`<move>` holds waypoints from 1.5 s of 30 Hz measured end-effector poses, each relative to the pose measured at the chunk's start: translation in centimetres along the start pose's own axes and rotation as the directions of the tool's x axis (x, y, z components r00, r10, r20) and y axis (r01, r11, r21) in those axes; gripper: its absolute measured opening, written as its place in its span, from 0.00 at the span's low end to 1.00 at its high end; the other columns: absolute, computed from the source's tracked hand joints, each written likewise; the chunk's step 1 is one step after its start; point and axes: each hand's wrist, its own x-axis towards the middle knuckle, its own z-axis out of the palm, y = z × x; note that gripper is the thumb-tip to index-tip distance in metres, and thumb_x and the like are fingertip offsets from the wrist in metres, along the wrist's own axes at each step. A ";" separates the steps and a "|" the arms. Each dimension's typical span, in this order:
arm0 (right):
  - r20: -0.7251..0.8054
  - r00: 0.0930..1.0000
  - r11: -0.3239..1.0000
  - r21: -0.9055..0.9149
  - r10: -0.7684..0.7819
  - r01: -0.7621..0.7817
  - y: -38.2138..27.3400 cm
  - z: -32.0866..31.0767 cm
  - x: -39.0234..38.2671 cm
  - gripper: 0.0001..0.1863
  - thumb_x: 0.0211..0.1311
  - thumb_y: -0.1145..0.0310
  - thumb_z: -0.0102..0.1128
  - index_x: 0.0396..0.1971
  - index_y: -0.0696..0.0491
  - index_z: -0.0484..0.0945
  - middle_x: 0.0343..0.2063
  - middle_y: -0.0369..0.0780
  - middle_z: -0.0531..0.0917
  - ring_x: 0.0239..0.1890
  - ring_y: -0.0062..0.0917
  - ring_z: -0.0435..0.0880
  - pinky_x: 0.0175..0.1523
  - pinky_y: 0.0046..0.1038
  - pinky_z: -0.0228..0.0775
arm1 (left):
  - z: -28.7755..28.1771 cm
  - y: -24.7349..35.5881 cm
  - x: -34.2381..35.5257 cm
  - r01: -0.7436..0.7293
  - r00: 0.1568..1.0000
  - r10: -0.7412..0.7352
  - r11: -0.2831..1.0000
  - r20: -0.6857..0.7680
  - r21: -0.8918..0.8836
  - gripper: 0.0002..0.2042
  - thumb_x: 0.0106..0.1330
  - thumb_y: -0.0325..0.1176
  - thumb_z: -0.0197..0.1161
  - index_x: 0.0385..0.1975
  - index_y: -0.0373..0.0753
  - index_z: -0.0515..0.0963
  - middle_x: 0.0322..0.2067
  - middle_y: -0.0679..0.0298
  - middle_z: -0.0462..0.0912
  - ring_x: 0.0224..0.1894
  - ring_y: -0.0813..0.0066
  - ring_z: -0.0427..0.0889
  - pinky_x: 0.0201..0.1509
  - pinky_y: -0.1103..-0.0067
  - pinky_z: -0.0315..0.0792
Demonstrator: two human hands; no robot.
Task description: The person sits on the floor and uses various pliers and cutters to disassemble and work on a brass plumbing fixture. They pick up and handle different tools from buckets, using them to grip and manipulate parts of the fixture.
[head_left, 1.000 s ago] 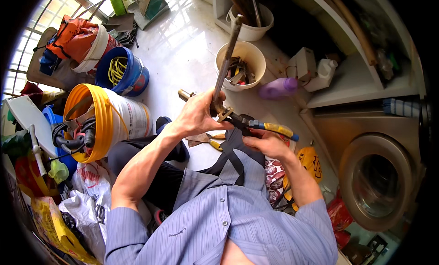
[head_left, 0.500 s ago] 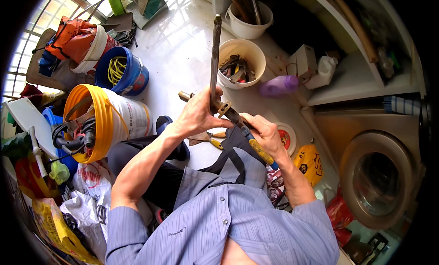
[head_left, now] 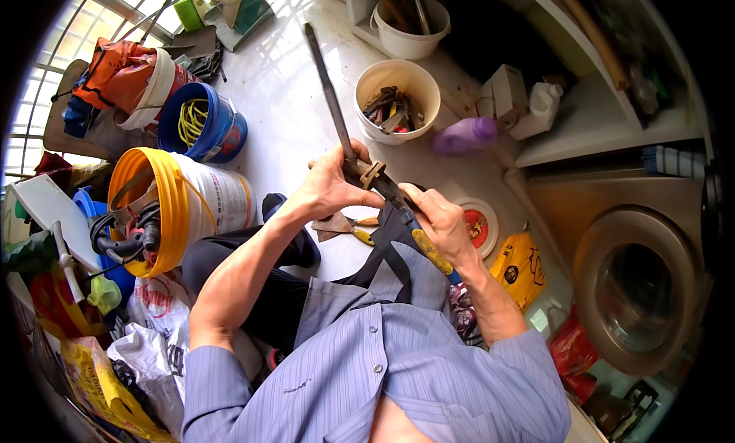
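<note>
My left hand (head_left: 331, 184) is closed around the lower part of a long, dark metal rod (head_left: 325, 72), which slants up and to the left. My right hand (head_left: 442, 223) grips a tool with a blue-and-yellow handle (head_left: 430, 249). Its dark metal front part reaches toward my left hand, where a worn brownish metal collar (head_left: 372, 174) shows beside my thumb. My fingers hide how rod and tool meet, and the tool's exact kind is unclear. Below my left hand, scrapers with yellow handles (head_left: 361, 235) lie on the floor.
A white bucket of hand tools (head_left: 361, 83) stands ahead, beside a purple bottle (head_left: 465, 135). At left are a yellow-rimmed bucket with a corded power tool (head_left: 226, 194) and a blue bucket with yellow cord (head_left: 230, 129). A washing machine (head_left: 586, 290) stands at right.
The rod's far end has swung to the left, from nearly upright to slanted. My left hand has turned with it and covers more of the parts behind. My right hand keeps its grip.
</note>
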 end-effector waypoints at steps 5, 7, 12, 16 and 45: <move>0.084 0.994 0.956 0.276 0.074 -0.095 -0.3 -0.5 0.4 0.24 0.60 0.81 0.61 0.58 0.54 0.79 0.39 0.48 0.84 0.38 0.41 0.85 0.45 0.33 0.77 | 0.1 -0.8 -0.2 -0.033 0.999 0.033 0.999 -0.019 -0.042 0.32 0.43 0.22 0.83 0.47 0.40 0.69 0.40 0.66 0.81 0.42 0.78 0.80 0.49 0.78 0.77; 0.147 0.985 0.919 0.371 0.084 -0.134 -0.3 -0.7 0.4 0.23 0.60 0.81 0.60 0.57 0.55 0.80 0.41 0.49 0.84 0.40 0.41 0.86 0.47 0.32 0.77 | 0.1 -0.7 -0.2 -0.099 0.995 0.101 0.988 -0.010 0.117 0.33 0.43 0.21 0.83 0.48 0.39 0.69 0.43 0.64 0.81 0.44 0.77 0.80 0.54 0.76 0.76; -0.060 0.997 0.999 0.026 0.045 -0.043 -1.3 0.0 0.2 0.24 0.60 0.80 0.62 0.59 0.53 0.78 0.32 0.46 0.81 0.33 0.44 0.83 0.41 0.38 0.77 | 0.9 -0.2 -0.3 -0.198 0.979 0.196 0.979 -0.047 -0.043 0.32 0.47 0.26 0.83 0.50 0.35 0.68 0.39 0.62 0.81 0.42 0.78 0.81 0.49 0.77 0.78; -0.075 0.997 0.994 -0.107 -0.024 0.016 -1.6 -0.5 1.4 0.25 0.59 0.80 0.63 0.58 0.51 0.78 0.30 0.45 0.80 0.31 0.44 0.82 0.38 0.40 0.76 | 0.3 -0.3 0.3 -0.095 0.994 0.110 0.902 0.010 -0.422 0.26 0.55 0.22 0.77 0.49 0.34 0.67 0.38 0.61 0.81 0.42 0.74 0.84 0.50 0.76 0.81; 0.125 0.943 0.698 0.644 0.308 -0.314 1.2 4.0 -1.0 0.24 0.69 0.77 0.59 0.65 0.56 0.74 0.29 0.28 0.76 0.29 0.10 0.70 0.34 0.15 0.63 | 0.0 -2.6 0.8 0.147 0.988 -0.061 0.649 0.141 -0.746 0.26 0.76 0.51 0.50 0.60 0.34 0.74 0.48 0.53 0.82 0.30 0.70 0.82 0.36 0.76 0.75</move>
